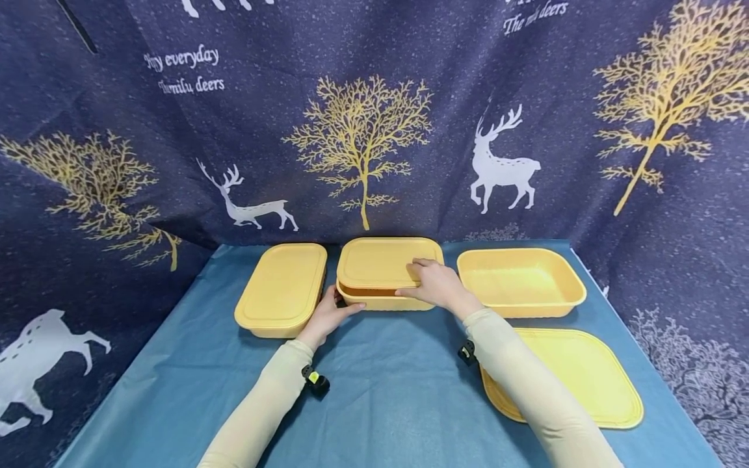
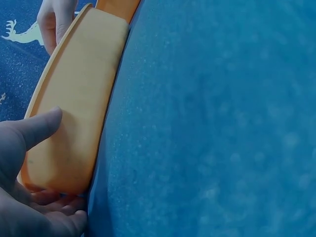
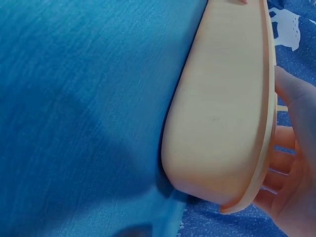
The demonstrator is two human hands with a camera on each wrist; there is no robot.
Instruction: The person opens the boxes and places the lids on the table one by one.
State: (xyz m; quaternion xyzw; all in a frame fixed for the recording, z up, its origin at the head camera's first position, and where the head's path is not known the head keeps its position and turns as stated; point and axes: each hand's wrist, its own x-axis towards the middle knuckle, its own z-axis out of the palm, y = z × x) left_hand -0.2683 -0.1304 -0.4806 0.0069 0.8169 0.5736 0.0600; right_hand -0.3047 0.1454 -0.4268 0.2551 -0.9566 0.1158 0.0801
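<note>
In the head view, a yellow plastic food box (image 1: 386,303) stands at the middle of the back of the table. Its lid (image 1: 383,260) lies over it, with a dark gap showing along the front rim. My left hand (image 1: 326,317) grips the box's left end. In the left wrist view, that thumb (image 2: 47,126) lies on the box's side wall while the fingers curl round the end, near the table. My right hand (image 1: 440,286) holds the lid's right part, thumb at the front edge and fingers on top. The right wrist view shows its fingers (image 3: 284,160) beside the rim.
A lidded yellow box (image 1: 282,283) stands just left of my left hand. To the right is a lidless box (image 1: 532,312), with a loose yellow lid (image 1: 585,377) in front, partly under my right forearm. A dark printed curtain (image 1: 404,195) hangs behind the blue-covered table (image 1: 398,390).
</note>
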